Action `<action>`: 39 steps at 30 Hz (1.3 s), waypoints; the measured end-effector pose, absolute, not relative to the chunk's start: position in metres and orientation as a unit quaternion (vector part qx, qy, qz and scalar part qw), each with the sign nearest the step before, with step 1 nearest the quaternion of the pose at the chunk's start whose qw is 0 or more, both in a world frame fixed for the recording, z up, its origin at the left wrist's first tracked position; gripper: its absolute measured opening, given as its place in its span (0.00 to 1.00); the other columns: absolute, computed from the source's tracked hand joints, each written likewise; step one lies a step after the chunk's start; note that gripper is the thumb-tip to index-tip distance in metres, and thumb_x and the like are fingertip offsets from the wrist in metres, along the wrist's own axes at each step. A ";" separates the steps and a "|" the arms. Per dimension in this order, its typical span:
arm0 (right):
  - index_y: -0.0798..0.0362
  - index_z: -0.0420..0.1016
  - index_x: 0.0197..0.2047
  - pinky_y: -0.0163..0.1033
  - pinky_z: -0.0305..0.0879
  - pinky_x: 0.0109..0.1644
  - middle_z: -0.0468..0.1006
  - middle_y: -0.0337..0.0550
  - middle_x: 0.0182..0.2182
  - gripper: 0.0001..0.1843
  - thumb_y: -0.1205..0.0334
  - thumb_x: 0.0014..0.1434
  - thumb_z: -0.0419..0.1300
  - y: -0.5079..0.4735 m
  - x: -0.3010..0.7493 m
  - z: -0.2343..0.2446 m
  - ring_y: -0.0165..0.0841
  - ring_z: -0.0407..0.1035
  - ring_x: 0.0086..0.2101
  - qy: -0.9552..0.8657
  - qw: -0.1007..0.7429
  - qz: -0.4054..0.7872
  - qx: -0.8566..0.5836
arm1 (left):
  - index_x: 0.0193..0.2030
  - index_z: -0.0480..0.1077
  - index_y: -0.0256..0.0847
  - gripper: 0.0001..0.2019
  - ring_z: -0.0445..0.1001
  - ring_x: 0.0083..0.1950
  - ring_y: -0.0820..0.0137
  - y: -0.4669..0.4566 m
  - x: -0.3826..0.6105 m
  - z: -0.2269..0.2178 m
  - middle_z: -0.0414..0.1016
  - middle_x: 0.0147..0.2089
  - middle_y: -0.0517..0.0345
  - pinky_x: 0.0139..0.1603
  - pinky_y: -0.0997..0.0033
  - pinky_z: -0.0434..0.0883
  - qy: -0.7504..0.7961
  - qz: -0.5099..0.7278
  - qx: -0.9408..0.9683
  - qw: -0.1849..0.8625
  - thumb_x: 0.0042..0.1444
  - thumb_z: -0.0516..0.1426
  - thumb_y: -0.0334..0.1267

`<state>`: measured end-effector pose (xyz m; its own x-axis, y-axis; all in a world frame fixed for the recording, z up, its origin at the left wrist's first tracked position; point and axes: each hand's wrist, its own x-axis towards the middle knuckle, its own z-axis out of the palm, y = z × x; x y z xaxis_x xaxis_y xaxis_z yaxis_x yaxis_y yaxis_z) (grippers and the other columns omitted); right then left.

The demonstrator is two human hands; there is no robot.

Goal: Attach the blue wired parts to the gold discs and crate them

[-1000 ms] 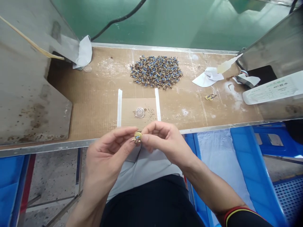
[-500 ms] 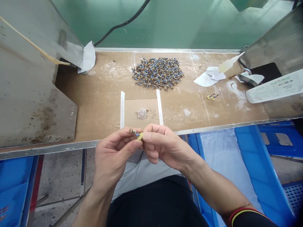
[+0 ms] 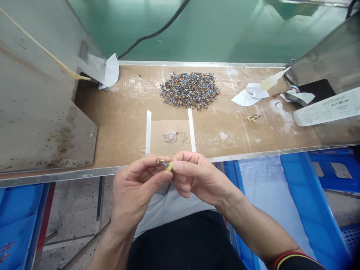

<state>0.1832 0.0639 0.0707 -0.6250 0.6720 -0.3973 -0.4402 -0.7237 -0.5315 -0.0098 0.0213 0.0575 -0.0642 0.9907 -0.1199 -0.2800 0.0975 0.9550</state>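
Close to the table's front edge, my left hand and my right hand meet fingertip to fingertip. Between them is a small figurine-like piece with a round yellow base and a blue and brown upper part. My left thumb and fingers pinch it from the left, and my right thumb and forefinger grip its yellow base. Its finer detail is too small to make out. Just beyond the hands, a small clear round dish sits on a cardboard patch bordered by white tape strips.
A heap of small blue and brown pieces lies toward the back. To the right are two yellow-based pieces, white paper, a pale nozzle and a white labelled bottle. Metal housings flank the cardboard-covered table.
The view has shifted slightly, so the table contents appear a little lower and to the right. Both hands keep their grip, and the yellow base has turned slightly.
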 end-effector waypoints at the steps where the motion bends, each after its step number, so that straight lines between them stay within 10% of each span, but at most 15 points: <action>1: 0.51 0.84 0.34 0.29 0.67 0.25 0.75 0.31 0.23 0.23 0.47 0.61 0.88 0.063 0.184 0.071 0.24 0.63 0.22 -0.197 0.316 0.879 -0.297 | 0.51 0.95 0.53 0.12 0.94 0.44 0.66 0.021 -0.010 0.059 0.96 0.48 0.57 0.48 0.74 0.92 0.475 0.555 0.389 0.561 0.65 0.81 0.32; 33: 0.52 0.86 0.36 0.29 0.68 0.25 0.75 0.32 0.23 0.18 0.50 0.67 0.84 0.057 0.186 0.065 0.24 0.63 0.22 -0.194 0.332 0.881 -0.275 | 0.52 0.95 0.54 0.12 0.91 0.37 0.67 0.018 -0.012 0.062 0.94 0.43 0.59 0.34 0.76 0.87 0.493 0.534 0.412 0.549 0.65 0.81 0.34; 39: 0.52 0.88 0.40 0.29 0.69 0.27 0.79 0.33 0.23 0.17 0.49 0.68 0.84 0.056 0.187 0.060 0.25 0.68 0.22 -0.244 0.348 0.854 -0.300 | 0.51 0.94 0.55 0.12 0.91 0.44 0.68 0.014 -0.015 0.069 0.93 0.48 0.61 0.47 0.75 0.89 0.535 0.507 0.466 0.488 0.66 0.80 0.32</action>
<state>0.1871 0.0562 0.0602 -0.5777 0.7410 -0.3423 -0.4477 -0.6383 -0.6262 -0.0150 0.0142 0.0695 -0.0884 0.9948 -0.0497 0.0039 0.0502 0.9987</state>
